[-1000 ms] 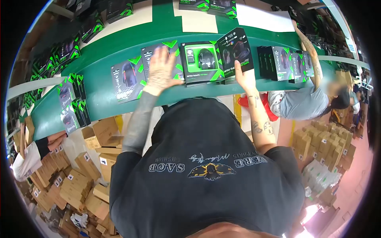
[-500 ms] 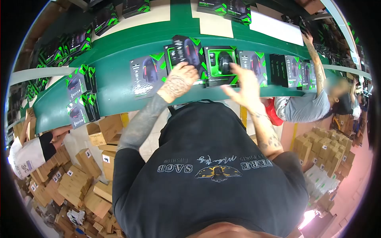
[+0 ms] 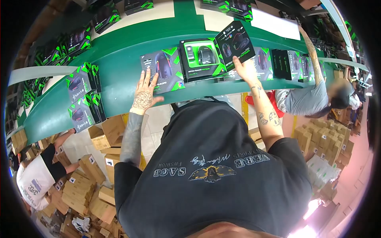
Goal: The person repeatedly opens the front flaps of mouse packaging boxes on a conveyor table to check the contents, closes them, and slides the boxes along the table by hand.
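A black mouse box point(image 3: 185, 61) stands opened on the green bench. Its bright green tray holds a dark computer mouse point(image 3: 205, 55) and a small piece beside it. My right hand point(image 3: 246, 71) pinches the lower edge of the box's printed cover flap point(image 3: 235, 41), which is swung out to the right, thumb in front and the other fingers hidden behind. On the left, my left hand point(image 3: 143, 97) has its fingers spread, the tips against the front of a closed mouse box point(image 3: 164, 65). Another closed mouse box point(image 3: 262, 63) is partly behind my right hand.
More boxes point(image 3: 81, 109) are stacked at the bench's left end, and a row point(image 3: 291, 65) stands at right. Boxes line the far side of the green bench point(image 3: 123, 87). Co-workers point(image 3: 303, 99) are at both sides. Cardboard cartons point(image 3: 79, 190) cover the floor at left.
My right hand has gone from reaching, fingers apart, to holding the cover flap, now open to the right. My left hand has moved left, from a tilted box onto the closed box.
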### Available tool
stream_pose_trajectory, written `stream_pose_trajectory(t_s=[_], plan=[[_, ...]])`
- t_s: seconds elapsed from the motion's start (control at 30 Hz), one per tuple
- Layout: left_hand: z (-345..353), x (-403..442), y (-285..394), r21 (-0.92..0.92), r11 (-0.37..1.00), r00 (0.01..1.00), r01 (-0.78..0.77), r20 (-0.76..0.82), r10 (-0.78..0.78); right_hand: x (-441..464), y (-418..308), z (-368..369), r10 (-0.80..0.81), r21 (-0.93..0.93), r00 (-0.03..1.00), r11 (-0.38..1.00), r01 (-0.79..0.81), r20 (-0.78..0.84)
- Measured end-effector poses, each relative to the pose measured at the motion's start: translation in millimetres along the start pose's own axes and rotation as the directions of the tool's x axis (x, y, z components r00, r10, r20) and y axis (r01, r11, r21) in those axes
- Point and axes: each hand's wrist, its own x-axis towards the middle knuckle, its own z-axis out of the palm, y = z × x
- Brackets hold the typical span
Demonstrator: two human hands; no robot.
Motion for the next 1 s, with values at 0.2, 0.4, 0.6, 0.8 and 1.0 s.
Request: stream_pose_trajectory(t_s=[0.2,0.4,0.6,0.8,1.0], plan=[[14.7,6.4,-19.4,0.018,0.996,0.991,-0.090,-0.101,0.092,4.0,0.4,0.7,0.043,-0.025,0.997,0.999,-0.042,0.058],[-24.0,7.4,9.4,0.075,0.939,0.899,-0.336,-0.271,0.343,-53.3,-104.2,-39.5,-0.396,-0.207,0.815,0.834,0.512,0.423],[-46.0,45.7,94.3,-0.018,0.781,0.609,-0.625,-0.638,0.472,-58.7,-107.4,93.2,-0.484,-0.264,0.764,0.741,0.617,0.427],[-42.7,9.0,113.4,-0.373,0.804,0.614,-0.463,-0.789,-0.012,-43.3,-104.0,97.8,-0.208,0.014,0.962,0.978,0.209,0.177],[-3.7,-29.3,71.9,-0.418,0.864,0.690,-0.279,-0.714,-0.123,-29.1,-114.8,90.4,-0.097,0.083,0.966,0.993,0.079,0.240]])
